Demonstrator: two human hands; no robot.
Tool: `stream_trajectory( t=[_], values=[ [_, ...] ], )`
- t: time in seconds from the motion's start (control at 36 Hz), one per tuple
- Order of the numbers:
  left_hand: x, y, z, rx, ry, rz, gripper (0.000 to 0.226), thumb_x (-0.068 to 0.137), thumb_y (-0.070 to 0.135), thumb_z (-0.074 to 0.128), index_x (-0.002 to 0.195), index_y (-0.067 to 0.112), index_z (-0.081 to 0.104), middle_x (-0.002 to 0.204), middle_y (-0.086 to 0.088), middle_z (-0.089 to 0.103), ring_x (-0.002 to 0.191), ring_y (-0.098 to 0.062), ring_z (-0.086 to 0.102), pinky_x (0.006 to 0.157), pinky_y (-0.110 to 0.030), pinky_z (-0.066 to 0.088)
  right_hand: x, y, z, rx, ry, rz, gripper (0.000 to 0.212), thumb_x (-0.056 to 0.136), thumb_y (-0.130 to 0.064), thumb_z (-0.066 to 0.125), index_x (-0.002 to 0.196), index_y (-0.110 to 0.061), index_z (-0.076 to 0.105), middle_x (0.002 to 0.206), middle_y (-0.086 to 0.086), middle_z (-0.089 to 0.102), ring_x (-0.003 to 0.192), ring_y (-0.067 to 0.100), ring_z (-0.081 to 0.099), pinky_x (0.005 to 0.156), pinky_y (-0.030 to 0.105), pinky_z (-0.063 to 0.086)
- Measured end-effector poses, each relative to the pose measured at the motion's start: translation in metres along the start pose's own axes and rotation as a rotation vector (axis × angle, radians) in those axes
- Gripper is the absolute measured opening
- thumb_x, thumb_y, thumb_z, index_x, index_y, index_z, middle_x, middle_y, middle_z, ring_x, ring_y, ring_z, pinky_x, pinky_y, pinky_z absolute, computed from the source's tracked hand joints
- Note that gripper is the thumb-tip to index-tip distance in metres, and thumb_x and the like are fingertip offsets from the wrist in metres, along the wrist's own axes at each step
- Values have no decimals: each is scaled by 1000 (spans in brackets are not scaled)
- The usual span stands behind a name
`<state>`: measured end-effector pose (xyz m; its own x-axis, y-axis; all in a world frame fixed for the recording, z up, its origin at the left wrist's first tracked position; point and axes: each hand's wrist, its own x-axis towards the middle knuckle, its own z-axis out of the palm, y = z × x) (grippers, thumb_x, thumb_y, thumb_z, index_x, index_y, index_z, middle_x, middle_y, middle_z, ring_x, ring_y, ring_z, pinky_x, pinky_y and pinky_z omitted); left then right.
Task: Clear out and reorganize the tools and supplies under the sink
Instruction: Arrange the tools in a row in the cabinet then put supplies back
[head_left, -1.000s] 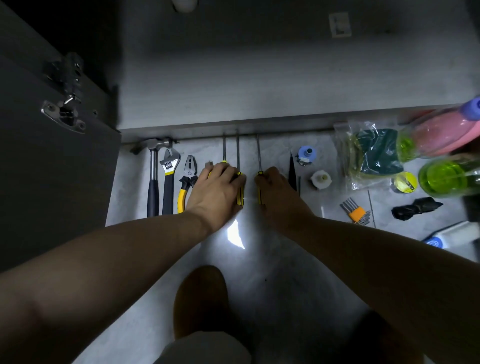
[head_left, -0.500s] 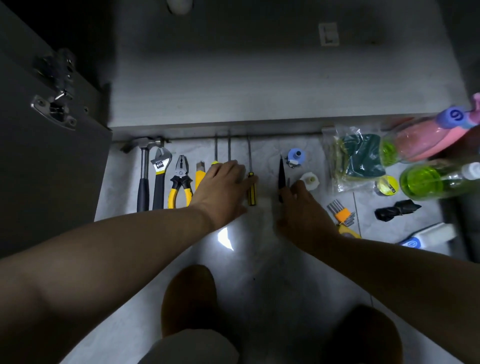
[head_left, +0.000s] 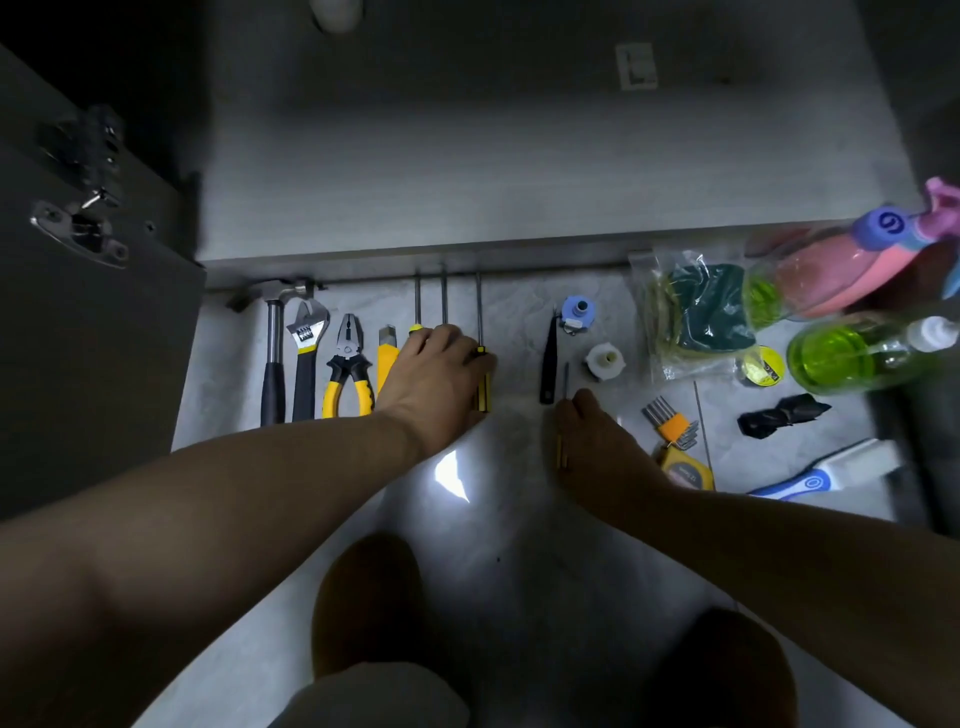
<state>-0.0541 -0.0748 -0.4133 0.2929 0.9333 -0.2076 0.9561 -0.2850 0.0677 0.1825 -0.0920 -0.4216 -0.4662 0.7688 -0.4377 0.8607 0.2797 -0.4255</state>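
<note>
- The left hand (head_left: 436, 379) lies flat with straight fingers on the long yellow-handled steel screwdrivers (head_left: 483, 384), lined up on the pale floor (head_left: 519, 519).
- The right hand (head_left: 597, 447) grips a small thin yellow-handled screwdriver (head_left: 566, 379); I think it is best laid parallel, beside the slim black tool (head_left: 548, 358).
- Half a second before, the right hand reached higher, at the slim black tool.
</note>
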Motion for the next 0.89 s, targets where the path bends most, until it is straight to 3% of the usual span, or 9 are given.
stream_trajectory(
  t=[0.08,0.11,0.17,0.25,0.42,0.64,0.78,0.89],
  values=[
    [-1,-1,-1,9,4,-7,62,77,57,70,133,32,61,127,3,62,127,-28,47,107,-42,34,0,1,-2,12,56,-14,52,85,-12,70,131,-9,45,128,8,38,68,0,36,59,9,34],
    [-2,-2,-1,8,4,-9,62,77,57,70,133,32,60,128,3,62,128,-28,47,107,-42,34,2,0,-4,13,72,-36,53,83,-12,71,130,-8,47,128,8,39,70,0,38,60,9,36],
    [-2,-2,-1,3,3,-11,62,78,55,70,134,31,60,129,2,62,129,-28,47,108,-43,35,9,-4,-8,-14,94,-102,50,83,-13,70,128,-10,49,128,7,41,88,7,47,76,16,47],
    [-4,-1,-2,2,-4,-13,63,79,54,70,136,30,59,132,1,61,130,-29,46,109,-43,35,27,-15,-14,-48,123,-164,41,86,-11,65,125,-8,53,125,10,47,105,21,52,91,25,47],
    [-3,-1,-4,1,-27,-15,65,83,56,66,142,31,55,137,1,57,134,-29,42,112,-43,32,56,-33,-21,-45,144,-141,41,84,1,63,124,-7,57,124,11,50,102,24,57,81,18,33],
    [-3,0,-4,-9,-50,-20,63,83,52,65,140,30,53,136,0,53,134,-28,40,113,-42,30,61,-37,-20,-74,144,-122,44,84,-4,62,128,-10,55,125,9,50,109,27,51,90,36,47],
    [-2,0,-4,-19,-45,-31,66,82,51,65,142,28,50,137,-1,51,133,-28,41,112,-40,29,44,-34,-21,-126,209,-79,57,78,-22,71,131,-14,52,124,8,45,106,25,48,79,38,53],
    [-2,-1,-2,-25,-52,-40,76,82,53,66,150,29,42,139,-1,48,135,-27,39,114,-39,28,30,-22,-22,-122,191,-106,55,86,-18,66,138,-10,48,133,15,41,108,30,53,76,42,57]
  ],
)
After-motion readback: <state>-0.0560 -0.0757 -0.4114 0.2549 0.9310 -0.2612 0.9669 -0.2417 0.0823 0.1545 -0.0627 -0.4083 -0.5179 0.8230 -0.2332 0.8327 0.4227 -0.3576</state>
